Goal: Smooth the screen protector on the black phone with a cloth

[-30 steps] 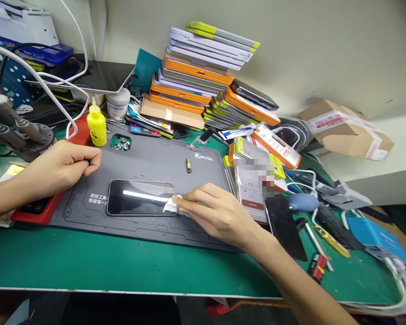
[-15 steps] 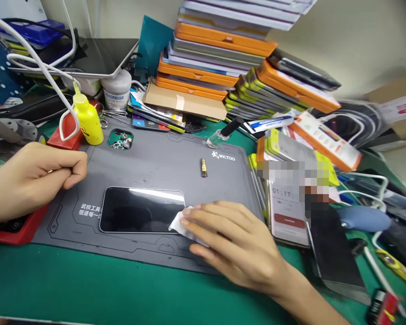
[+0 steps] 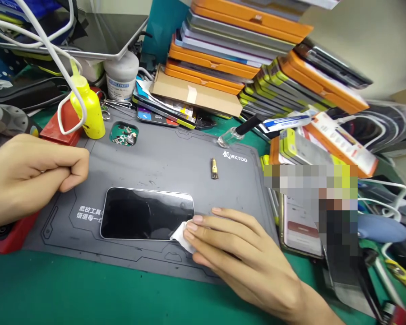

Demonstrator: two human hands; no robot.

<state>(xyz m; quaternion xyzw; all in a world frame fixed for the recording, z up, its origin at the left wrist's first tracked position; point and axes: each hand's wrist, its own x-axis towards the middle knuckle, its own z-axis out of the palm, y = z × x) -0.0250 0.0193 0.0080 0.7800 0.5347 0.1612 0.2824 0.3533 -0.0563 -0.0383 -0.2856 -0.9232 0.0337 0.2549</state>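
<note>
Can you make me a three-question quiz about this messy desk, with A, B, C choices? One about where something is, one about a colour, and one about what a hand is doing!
1. Where does the black phone lie?
A. On the grey mat
B. On top of the box stack
C. In the left hand

2. What colour is the squeeze bottle at the mat's far left corner?
A. Blue
B. Yellow
C. Pink

3. What is the right hand doing?
A. Resting flat and bare on the green table
B. Lifting the phone up
C. Pressing a white wipe at the phone's near right corner

Answers:
1 A: the phone lies flat on the mat.
2 B: the bottle is bright yellow.
3 C: its fingertips pin the wipe there, while the left hand is curled in a loose fist at the mat's left edge.
</note>
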